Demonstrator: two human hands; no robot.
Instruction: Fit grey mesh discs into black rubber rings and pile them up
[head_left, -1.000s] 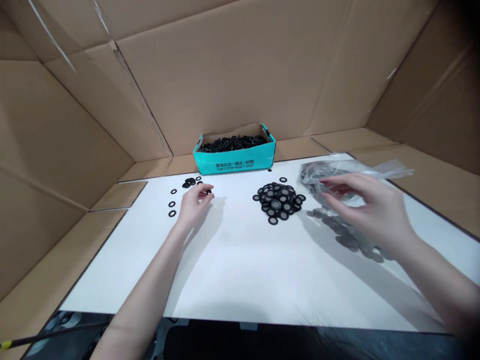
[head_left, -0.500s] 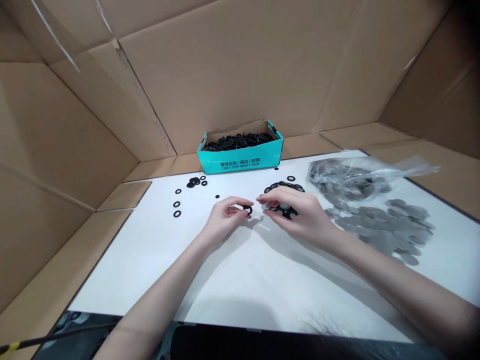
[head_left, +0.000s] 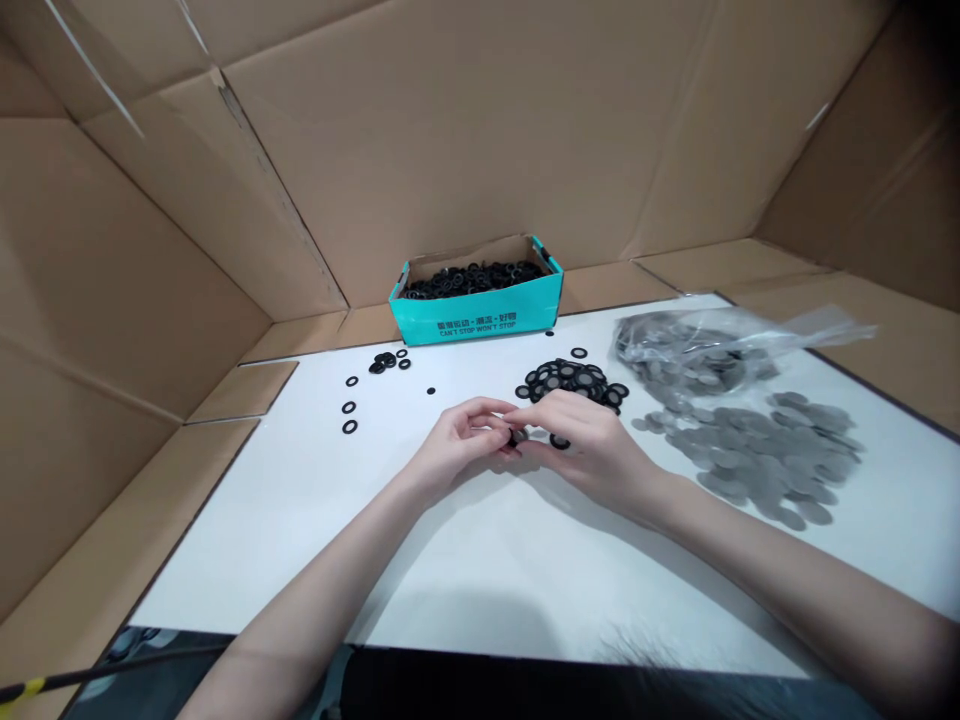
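My left hand [head_left: 461, 445] and my right hand [head_left: 577, 445] meet fingertip to fingertip over the middle of the white table [head_left: 465, 540]. Between them they pinch a small black ring [head_left: 516, 437]. Whether a grey disc is pressed into it I cannot see. Just behind the hands lies a pile of black rings with grey centres [head_left: 574, 380]. Loose grey mesh discs [head_left: 757, 450] spread out to the right of my right hand.
A teal box [head_left: 480, 310] full of black rings stands at the back. Several loose black rings [head_left: 386, 362] lie at the left. A clear plastic bag [head_left: 697, 345] with grey discs sits at the back right. Cardboard walls enclose the table.
My right hand came from the bag over to the centre, my left hand came in from the loose rings with a ring, and their fingertips have now joined on it.
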